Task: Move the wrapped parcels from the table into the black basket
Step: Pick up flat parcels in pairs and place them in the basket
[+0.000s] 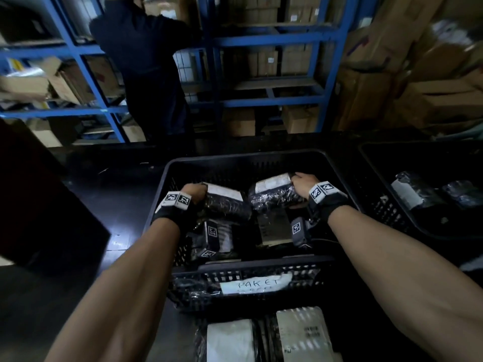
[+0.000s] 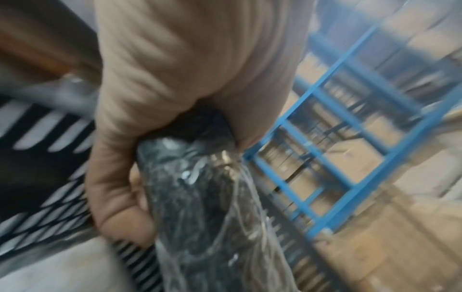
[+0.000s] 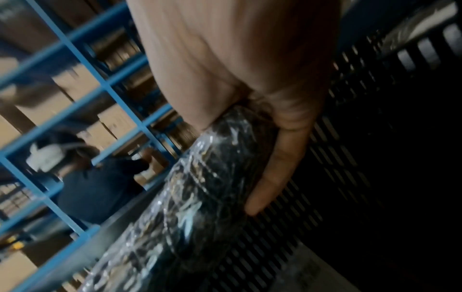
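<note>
Inside the slatted black plastic basket [image 1: 251,267], one black film-wrapped parcel [image 1: 227,202] is clasped by the left hand [image 1: 193,192], another [image 1: 274,194] by the right hand [image 1: 303,182].

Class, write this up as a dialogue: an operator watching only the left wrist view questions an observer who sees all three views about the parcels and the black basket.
Operator: My left hand has its grip on a wrapped parcel. What is the right hand doing?
Observer: The right hand holds a second parcel inside the black basket.
Operator: Is anything waiting outside the basket?
Observer: Yes. A white-faced parcel and a grey-faced parcel lie by its near wall.
</note>
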